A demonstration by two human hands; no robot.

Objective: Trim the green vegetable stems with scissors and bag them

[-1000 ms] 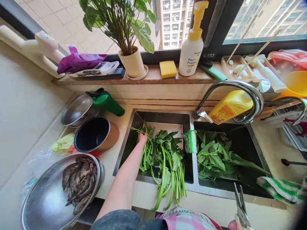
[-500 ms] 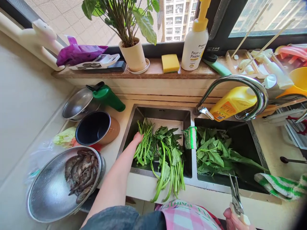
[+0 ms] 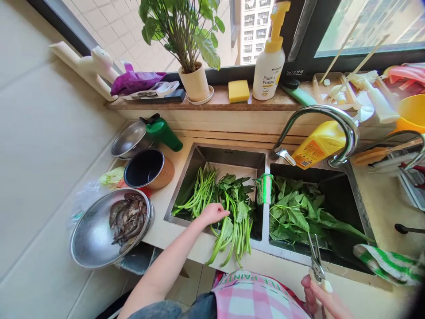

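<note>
At the front edge, a pink checked apron [image 3: 259, 299] shows below the sink, and the right hand [image 3: 320, 294] keeps its grip closed around a pair of scissors [image 3: 316, 261]. The slim metal blades stand slightly apart, pointing forward over the front of the right basin [image 3: 343, 190]. A green-and-white striped cloth [image 3: 387, 263] lies at that basin's front right corner.

The left hand [image 3: 214, 213] is over the left basin [image 3: 232, 155], fingers curled, beside a bunch of long-stemmed greens [image 3: 241, 217] whose stalks hang over the front rim; whether its grip has hold of a stalk cannot be told. Just left of that bunch lies a pile of bare green stalks [image 3: 201, 190]. Loose leaves [image 3: 295, 210] fill much of the right basin.

To the left, on the pale surface [image 3: 375, 204], sits a metal colander [image 3: 93, 235] of raw shrimp [image 3: 128, 219], with a dark-lined pot [image 3: 166, 173] behind it. The chrome faucet [image 3: 318, 108] arches behind the sink near a yellow bottle [image 3: 317, 144]. On the windowsill beyond stand a yellow sponge [image 3: 238, 91], a pump bottle [image 3: 268, 73] and a potted plant [image 3: 195, 84].
</note>
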